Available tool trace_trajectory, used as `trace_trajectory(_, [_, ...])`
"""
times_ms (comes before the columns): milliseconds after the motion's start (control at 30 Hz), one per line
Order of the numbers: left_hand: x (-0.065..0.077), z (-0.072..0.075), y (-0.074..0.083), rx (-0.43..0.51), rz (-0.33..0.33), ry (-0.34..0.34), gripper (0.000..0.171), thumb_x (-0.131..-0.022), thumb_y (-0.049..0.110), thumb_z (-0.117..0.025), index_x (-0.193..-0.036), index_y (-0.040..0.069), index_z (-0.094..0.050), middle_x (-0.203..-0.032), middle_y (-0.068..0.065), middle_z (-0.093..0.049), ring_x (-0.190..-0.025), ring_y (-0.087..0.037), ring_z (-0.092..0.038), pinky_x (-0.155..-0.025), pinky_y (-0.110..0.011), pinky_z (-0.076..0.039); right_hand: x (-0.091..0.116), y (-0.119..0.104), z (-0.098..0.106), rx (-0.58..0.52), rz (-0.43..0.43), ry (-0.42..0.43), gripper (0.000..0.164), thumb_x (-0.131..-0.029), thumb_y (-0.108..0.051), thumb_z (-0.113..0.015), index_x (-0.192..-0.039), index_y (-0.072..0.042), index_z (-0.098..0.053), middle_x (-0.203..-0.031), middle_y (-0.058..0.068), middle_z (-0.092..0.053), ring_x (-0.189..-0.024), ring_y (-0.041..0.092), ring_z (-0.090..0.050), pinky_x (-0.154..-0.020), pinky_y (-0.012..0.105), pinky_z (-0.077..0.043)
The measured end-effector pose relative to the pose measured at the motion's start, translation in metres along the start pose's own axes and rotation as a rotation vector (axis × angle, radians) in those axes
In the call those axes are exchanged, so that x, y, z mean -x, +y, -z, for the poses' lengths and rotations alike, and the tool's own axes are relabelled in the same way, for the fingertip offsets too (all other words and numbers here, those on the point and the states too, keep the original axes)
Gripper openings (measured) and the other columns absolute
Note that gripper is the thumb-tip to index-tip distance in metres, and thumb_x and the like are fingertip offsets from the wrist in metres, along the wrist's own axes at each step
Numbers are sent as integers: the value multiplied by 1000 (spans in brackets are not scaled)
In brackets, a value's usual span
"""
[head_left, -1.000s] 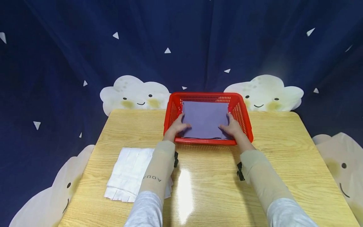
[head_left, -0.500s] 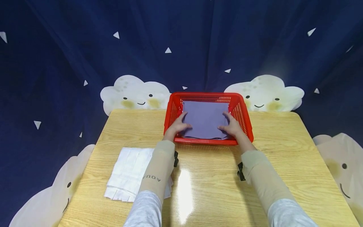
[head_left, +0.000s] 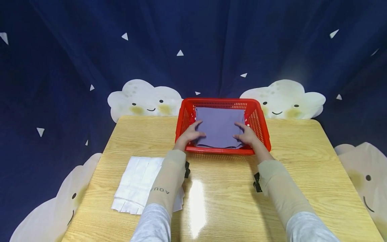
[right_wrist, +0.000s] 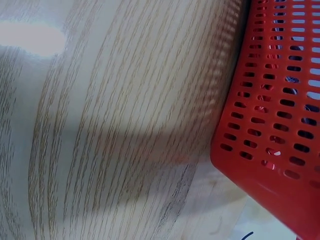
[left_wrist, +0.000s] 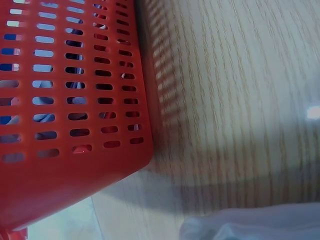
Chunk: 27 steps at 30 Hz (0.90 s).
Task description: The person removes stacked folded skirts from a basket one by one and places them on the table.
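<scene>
A folded purple cloth [head_left: 219,126] lies flat in a red plastic basket [head_left: 223,151] at the back of the table. My left hand [head_left: 190,133] reaches over the basket's front left corner. It rests on the cloth's left side with fingers and thumb spread. Mirroring it, my right hand [head_left: 248,135] lies on the cloth's right side, fingers stretched inward. Red fabric with white dots [head_left: 247,119] shows beside the cloth on the right. Both wrist views show the basket's slotted wall [left_wrist: 75,100] but neither hand.
A folded white cloth [head_left: 137,183] with a fringed edge lies on the wooden table [head_left: 223,195], partly under my left forearm in the head view. Behind the table hangs a dark blue curtain [head_left: 205,40] with white triangles and clouds.
The fingers of both hands have shifted inward from the cloth's side edges onto its top. The basket and white cloth have stayed in place.
</scene>
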State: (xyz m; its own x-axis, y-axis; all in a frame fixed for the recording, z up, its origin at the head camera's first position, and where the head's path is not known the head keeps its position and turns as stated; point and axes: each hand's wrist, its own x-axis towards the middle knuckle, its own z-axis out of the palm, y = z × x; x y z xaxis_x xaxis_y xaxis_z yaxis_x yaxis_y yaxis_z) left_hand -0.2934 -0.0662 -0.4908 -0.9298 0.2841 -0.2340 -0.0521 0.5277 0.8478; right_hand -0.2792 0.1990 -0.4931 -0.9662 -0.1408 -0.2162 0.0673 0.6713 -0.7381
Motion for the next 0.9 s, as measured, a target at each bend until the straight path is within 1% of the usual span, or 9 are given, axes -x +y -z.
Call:
trace_trajectory(67, [1,1,1,2,-11,5,70,-79,14,-66,-141,14,-34,-145,-12,-31,-129,-24,-30,-107,-39,-26,0,-1,0,-9,6,4,63,-84,-10,-63,-140,-4,-34,-142,27,-27,-131,39,-24,-106,52,-21])
trace_trajectory(267, [1,2,2,40,-57,29,65,-80,12,-67,-139,11,-40,-142,-14,-36,-126,-24,-34,-104,-38,-30,-1,-1,1,-45,-2,33,63,-83,-10,-63,-139,-8,-36,-144,24,-27,-132,38,-23,-106,53,-20])
trace_trajectory(400, [1,2,3,25,-85,56,62,-79,12,-67,-136,10,-44,-139,-14,-40,-126,-24,-36,-105,-37,-29,1,-2,1,-70,17,55,62,-82,-7,-64,-138,-7,-38,-143,23,-29,-130,37,-26,-106,53,-20])
trace_trajectory(567, [4,4,5,43,-88,77,60,-80,8,-67,-135,11,-45,-140,-13,-39,-120,-24,-39,-101,-37,-34,3,-3,3,-113,38,84,61,-80,-4,-64,-137,-7,-41,-142,23,-30,-126,35,-28,-105,51,-22])
trace_trajectory(667, [5,5,7,79,-86,82,59,-80,7,-65,-135,13,-46,-139,-12,-39,-109,-22,-44,-92,-32,-41,4,-3,5,-152,34,89,60,-81,-5,-64,-137,-8,-42,-143,22,-30,-128,34,-27,-106,50,-23])
trace_trajectory(700, [6,6,7,95,-86,85,59,-80,6,-64,-135,14,-46,-136,-13,-42,-100,-21,-48,-87,-31,-43,4,-4,6,-167,30,89,60,-81,-5,-64,-136,-9,-42,-144,21,-29,-129,34,-27,-106,50,-23])
trace_trajectory(767, [7,8,8,142,-80,94,58,-79,4,-63,-134,15,-48,-133,-13,-44,-82,-18,-51,-75,-26,-45,6,-5,9,-193,25,86,59,-81,-6,-65,-136,-9,-43,-145,20,-28,-132,33,-23,-107,49,-21])
trace_trajectory(867, [8,10,9,229,-65,96,58,-78,1,-61,-133,15,-49,-129,-13,-45,-58,-15,-48,-60,-23,-45,8,-8,13,-216,25,79,59,-81,-6,-65,-136,-9,-43,-147,17,-26,-135,32,-19,-107,49,-19])
trace_trajectory(900, [8,11,10,259,-59,93,58,-79,0,-60,-133,15,-49,-127,-14,-45,-54,-15,-47,-57,-23,-45,9,-10,15,-223,26,77,59,-81,-6,-65,-136,-9,-43,-147,17,-26,-135,31,-18,-108,49,-18])
